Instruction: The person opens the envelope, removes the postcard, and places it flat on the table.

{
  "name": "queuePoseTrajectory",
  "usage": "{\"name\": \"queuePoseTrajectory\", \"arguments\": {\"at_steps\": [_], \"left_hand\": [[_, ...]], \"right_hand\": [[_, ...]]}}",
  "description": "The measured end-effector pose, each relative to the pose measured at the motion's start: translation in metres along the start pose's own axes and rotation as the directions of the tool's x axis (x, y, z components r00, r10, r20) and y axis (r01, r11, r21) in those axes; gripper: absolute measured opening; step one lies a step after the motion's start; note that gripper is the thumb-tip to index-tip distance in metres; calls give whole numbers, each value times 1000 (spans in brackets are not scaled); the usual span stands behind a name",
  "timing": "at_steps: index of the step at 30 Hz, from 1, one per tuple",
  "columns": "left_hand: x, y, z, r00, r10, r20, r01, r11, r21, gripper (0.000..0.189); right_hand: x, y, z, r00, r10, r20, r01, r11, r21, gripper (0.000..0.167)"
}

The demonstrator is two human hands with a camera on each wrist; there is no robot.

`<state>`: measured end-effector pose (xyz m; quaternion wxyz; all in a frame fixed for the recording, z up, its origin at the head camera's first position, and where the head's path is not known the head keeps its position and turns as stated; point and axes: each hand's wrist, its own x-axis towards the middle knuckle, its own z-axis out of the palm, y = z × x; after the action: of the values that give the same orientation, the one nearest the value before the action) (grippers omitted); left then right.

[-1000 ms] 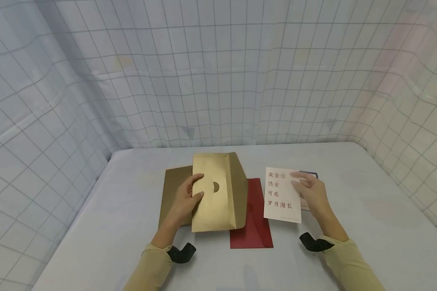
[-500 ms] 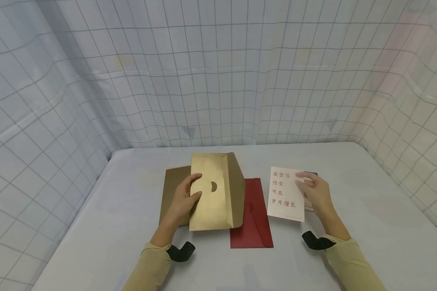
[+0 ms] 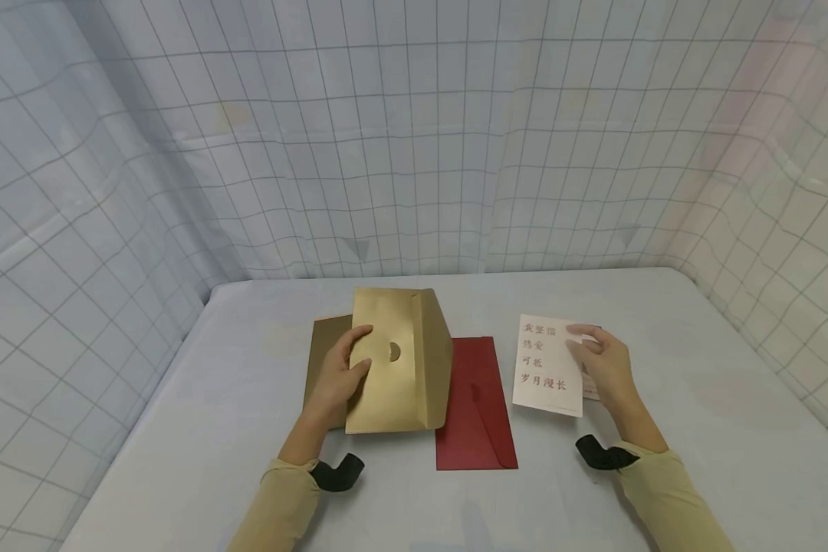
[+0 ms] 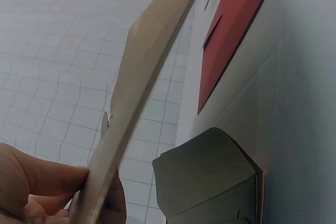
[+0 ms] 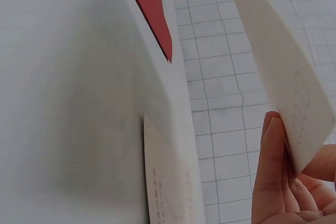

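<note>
My left hand (image 3: 338, 377) grips the left edge of a gold envelope (image 3: 386, 395), thumb on the near face and other fingers partly behind. The envelope is held above the table, its flap (image 3: 436, 360) unfolded on the right side and a half-round notch in its middle. Between thumb and fingers, my right hand (image 3: 606, 368) pinches the right edge of a white card (image 3: 545, 376) printed with red Chinese characters. In the right wrist view the raised card (image 5: 289, 72) is seen from its back, over another printed card (image 5: 168, 187) lying on the table.
A second gold envelope (image 3: 320, 349) lies on the table, partly hidden behind the held one. A red envelope (image 3: 479, 406) lies in the middle, between the hands. White grid-patterned curtains (image 3: 421, 153) hang behind and at both sides of the white table (image 3: 200, 429).
My left hand has drawn the gold envelope a little to the left, uncovering more of the red envelope. The right hand has shifted slightly right with the card, covering more of the card below.
</note>
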<state>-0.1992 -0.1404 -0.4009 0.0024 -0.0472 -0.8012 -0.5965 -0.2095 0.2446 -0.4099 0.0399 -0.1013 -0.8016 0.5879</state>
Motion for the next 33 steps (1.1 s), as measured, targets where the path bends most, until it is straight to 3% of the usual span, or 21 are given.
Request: {"name": "queuePoseTrajectory", "arguments": {"at_steps": [15, 21, 33], "left_hand": [[4, -1, -12, 999, -39, -30, 38, 999, -36, 53], [6, -4, -21, 995, -97, -27, 95, 993, -66, 52], [5, -4, -45, 996, -86, -27, 85, 996, -22, 52]], "right_hand": [[7, 9, -10, 998, 32, -58, -32, 999, -2, 39], [11, 13, -11, 994, 33, -100, -31, 999, 19, 36], [14, 16, -18, 988, 66, -139, -60, 997, 45, 35]]}}
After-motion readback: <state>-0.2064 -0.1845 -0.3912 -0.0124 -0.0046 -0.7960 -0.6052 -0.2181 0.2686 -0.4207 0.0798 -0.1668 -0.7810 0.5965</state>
